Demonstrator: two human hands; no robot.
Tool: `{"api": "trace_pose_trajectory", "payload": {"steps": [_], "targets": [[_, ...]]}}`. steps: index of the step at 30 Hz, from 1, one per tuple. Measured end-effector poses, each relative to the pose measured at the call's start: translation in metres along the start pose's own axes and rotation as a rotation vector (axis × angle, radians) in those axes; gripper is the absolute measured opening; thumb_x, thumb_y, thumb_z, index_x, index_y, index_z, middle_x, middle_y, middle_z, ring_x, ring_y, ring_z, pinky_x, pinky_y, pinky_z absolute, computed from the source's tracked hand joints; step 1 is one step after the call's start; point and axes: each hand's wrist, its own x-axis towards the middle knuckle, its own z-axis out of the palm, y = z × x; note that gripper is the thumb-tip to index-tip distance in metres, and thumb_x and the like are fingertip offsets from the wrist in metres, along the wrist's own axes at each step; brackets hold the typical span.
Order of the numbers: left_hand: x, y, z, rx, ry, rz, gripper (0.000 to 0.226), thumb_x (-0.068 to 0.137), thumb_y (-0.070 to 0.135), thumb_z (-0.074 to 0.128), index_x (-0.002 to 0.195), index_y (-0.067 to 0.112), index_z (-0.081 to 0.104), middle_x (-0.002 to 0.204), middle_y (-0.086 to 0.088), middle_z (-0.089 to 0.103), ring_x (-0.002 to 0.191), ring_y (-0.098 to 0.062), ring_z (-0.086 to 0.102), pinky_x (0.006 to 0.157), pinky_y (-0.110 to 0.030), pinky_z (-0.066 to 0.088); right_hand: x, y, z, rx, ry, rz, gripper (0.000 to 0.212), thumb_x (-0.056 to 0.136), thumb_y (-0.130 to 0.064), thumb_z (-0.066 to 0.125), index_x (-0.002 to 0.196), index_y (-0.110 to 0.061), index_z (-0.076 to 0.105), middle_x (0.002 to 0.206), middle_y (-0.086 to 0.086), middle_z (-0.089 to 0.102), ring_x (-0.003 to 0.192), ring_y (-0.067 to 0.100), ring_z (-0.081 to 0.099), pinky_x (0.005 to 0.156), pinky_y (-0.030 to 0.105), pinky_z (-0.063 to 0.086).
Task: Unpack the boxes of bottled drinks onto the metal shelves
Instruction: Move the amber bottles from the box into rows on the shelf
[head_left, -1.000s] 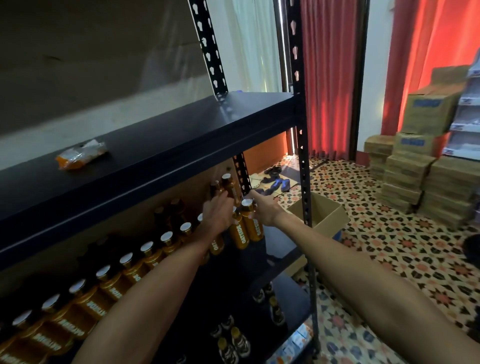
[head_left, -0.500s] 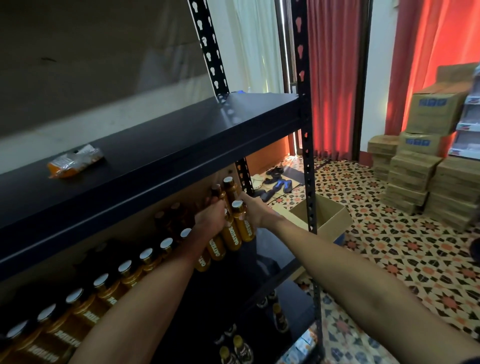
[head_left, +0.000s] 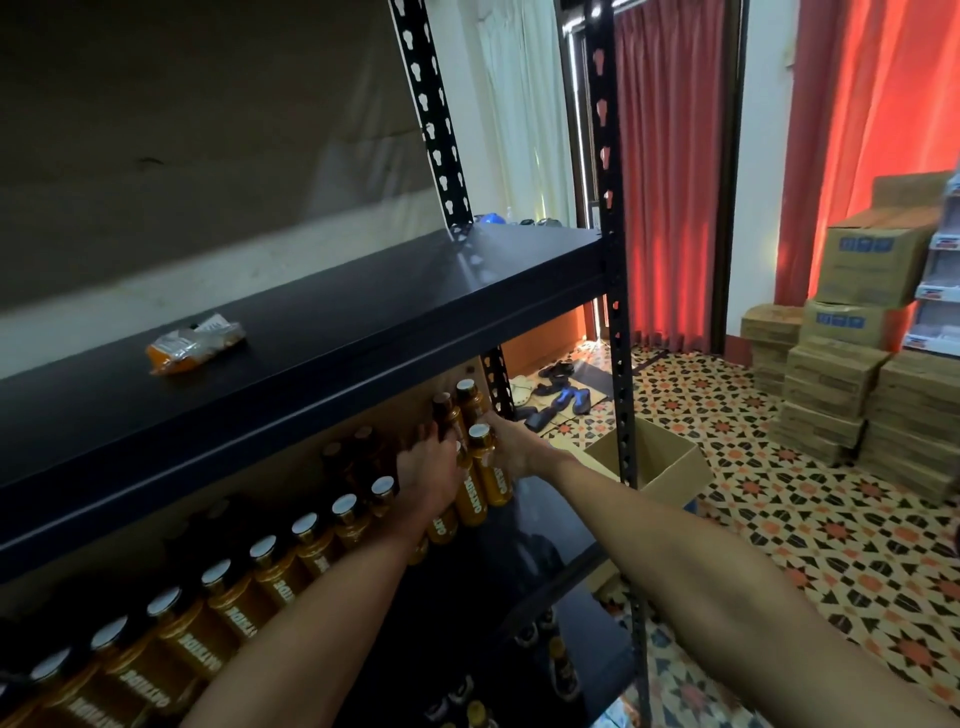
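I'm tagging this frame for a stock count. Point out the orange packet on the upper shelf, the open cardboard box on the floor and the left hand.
orange packet (head_left: 195, 343), head view, middle of the wrapper.
open cardboard box (head_left: 675, 475), head view, its outer wall.
left hand (head_left: 428, 470), head view, back of the hand.

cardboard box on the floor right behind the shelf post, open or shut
Open: the cardboard box has its top uncovered, inner walls showing.
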Motion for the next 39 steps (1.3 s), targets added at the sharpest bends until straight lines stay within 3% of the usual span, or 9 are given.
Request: {"api": "trace_pose_trajectory", "payload": {"steps": [3,5,10,16,20,24,27,34,39], "targets": [[-0.016,-0.002,0.004,-0.001,0.076,-0.016,0.069,0.094,0.048,0.058,0.152,0.027,0.027,0.158,-0.009,0.03,0.144,-0.026,0.031,0.114,-0.049,0.027,0.002,0.019,0.009,0.019,0.062,-0.009,0.081,0.078,-0.042,0.074,0.146,-0.049,0.029,0.135,-0.002,0.057,0.123,0.027,0.057,0.1,0.053,0.05],[-0.028,-0.004,0.012,0.019,0.144,0.024,0.07,0.097,0.049,0.051,0.155,0.026,0.021,0.16,-0.01,0.025,0.147,-0.027,0.024,0.117,-0.05,0.021,-0.009,0.023,0.014,0.014,0.123,0.006,0.093,0.083,-0.047,0.072,0.157,-0.044,0.015,0.154,0.001,0.042,0.139,0.03,0.043,0.111,0.054,0.041],[-0.068,-0.018,0.047,-0.041,0.275,0.182,0.063,0.101,0.047,0.037,0.157,0.026,0.017,0.165,-0.009,0.015,0.152,-0.027,0.011,0.119,-0.053,0.019,-0.054,0.025,0.038,-0.363,0.156,0.021,0.09,0.097,-0.061,0.047,0.16,-0.033,-0.011,0.168,0.014,-0.007,0.155,0.034,-0.005,0.125,0.052,0.006],[-0.126,-0.034,0.088,-0.094,0.155,0.166,0.06,0.102,0.049,0.026,0.158,0.028,0.019,0.164,-0.006,0.013,0.152,-0.024,0.01,0.119,-0.052,0.024,-0.084,0.008,0.07,-0.4,0.168,-0.071,0.082,0.099,-0.061,0.041,0.159,-0.036,-0.01,0.167,0.003,-0.021,0.151,0.023,-0.023,0.124,0.048,-0.003],[-0.17,-0.046,0.103,-0.168,0.044,0.062,0.059,0.104,0.05,0.015,0.159,0.032,0.002,0.167,-0.001,-0.001,0.153,-0.02,-0.006,0.121,-0.041,-0.002,-0.108,0.002,0.102,-0.413,0.07,-0.102,0.08,0.1,-0.061,0.039,0.159,-0.037,-0.009,0.166,0.002,-0.022,0.15,0.018,-0.025,0.126,0.048,-0.002],[-0.217,-0.053,0.122,-0.142,-0.033,0.026,0.059,0.105,0.049,0.018,0.158,0.03,0.003,0.166,-0.001,0.001,0.154,-0.021,0.002,0.122,-0.047,0.008,-0.138,-0.005,0.149,-0.497,-0.008,-0.168,0.072,0.101,-0.061,0.03,0.161,-0.035,0.0,0.168,0.004,-0.012,0.154,0.022,-0.013,0.123,0.059,-0.004],[-0.259,-0.059,0.142,-0.089,0.004,0.04,0.06,0.104,0.048,0.023,0.158,0.022,0.015,0.164,-0.005,0.021,0.15,-0.025,0.024,0.119,-0.051,0.026,-0.165,-0.011,0.198,-0.643,-0.043,-0.306,0.07,0.1,-0.058,0.021,0.161,-0.025,0.015,0.169,0.004,0.0,0.156,0.022,-0.003,0.117,0.071,0.003],[-0.374,-0.066,0.21,-0.017,-0.099,-0.006,0.065,0.104,0.044,0.027,0.16,0.02,0.002,0.167,-0.008,0.001,0.154,-0.027,0.003,0.121,-0.053,0.008,-0.242,0.002,0.292,-0.696,-0.147,-0.382,0.066,0.103,-0.051,0.024,0.16,-0.018,0.022,0.167,0.009,0.01,0.155,0.027,0.011,0.114,0.071,0.02],[-0.422,-0.06,0.24,-0.019,-0.295,0.019,0.066,0.102,0.042,0.04,0.159,0.023,0.013,0.165,-0.011,0.015,0.152,-0.029,0.013,0.121,-0.055,0.014,-0.295,0.031,0.326,-0.684,-0.312,-0.385,0.062,0.102,-0.043,0.036,0.159,-0.019,0.027,0.165,0.013,0.024,0.153,0.029,0.022,0.115,0.069,0.016]]}}
